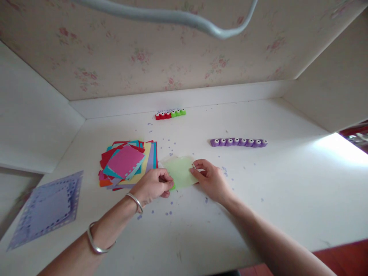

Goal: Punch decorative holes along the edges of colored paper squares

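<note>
A pale green paper square lies on the white table in front of me. My left hand is closed at the sheet's left edge, fingers curled round a small green thing, apparently a punch, mostly hidden. My right hand pinches the sheet's right edge between thumb and fingers. A messy stack of coloured paper squares, pink on top, lies just left of the green sheet.
A row of purple punches sits to the right behind the sheet. A shorter row of red and green punches stands near the back wall. A lilac sheet with punched borders lies far left. Small paper bits are scattered around.
</note>
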`<action>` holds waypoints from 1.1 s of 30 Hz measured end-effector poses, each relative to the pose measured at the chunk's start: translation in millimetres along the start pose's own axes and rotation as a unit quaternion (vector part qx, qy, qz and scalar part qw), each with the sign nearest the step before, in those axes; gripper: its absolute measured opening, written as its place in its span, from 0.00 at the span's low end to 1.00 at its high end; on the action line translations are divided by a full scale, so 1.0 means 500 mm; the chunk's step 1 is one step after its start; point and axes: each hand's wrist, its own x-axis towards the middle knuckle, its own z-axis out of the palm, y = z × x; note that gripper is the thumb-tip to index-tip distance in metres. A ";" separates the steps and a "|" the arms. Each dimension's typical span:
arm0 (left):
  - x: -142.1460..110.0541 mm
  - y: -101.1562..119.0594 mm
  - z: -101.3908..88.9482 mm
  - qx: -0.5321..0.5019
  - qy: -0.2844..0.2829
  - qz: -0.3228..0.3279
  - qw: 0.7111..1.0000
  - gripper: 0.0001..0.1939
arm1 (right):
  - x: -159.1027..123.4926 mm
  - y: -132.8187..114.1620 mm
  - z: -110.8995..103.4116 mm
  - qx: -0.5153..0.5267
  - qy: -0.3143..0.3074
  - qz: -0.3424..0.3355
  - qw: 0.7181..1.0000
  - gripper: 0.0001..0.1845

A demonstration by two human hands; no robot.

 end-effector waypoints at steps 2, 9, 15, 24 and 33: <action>-0.001 0.000 0.003 0.009 0.006 0.008 1.000 0.09 | 0.000 -0.001 0.001 0.004 -0.001 -0.002 1.000 0.07; -0.007 -0.001 0.005 -0.013 0.007 0.019 1.000 0.11 | -0.002 0.006 0.001 0.022 -0.004 -0.011 1.000 0.08; -0.022 -0.006 -0.004 -0.029 -0.003 0.024 0.999 0.13 | -0.001 0.007 -0.001 0.021 -0.001 -0.021 1.000 0.08; -0.056 -0.023 -0.036 0.003 0.030 0.045 0.999 0.17 | 0.009 0.018 -0.010 0.035 -0.001 -0.013 0.999 0.09; -0.072 -0.090 -0.035 0.156 0.121 0.192 0.961 0.21 | 0.009 0.011 -0.014 -0.001 0.016 -0.014 1.000 0.09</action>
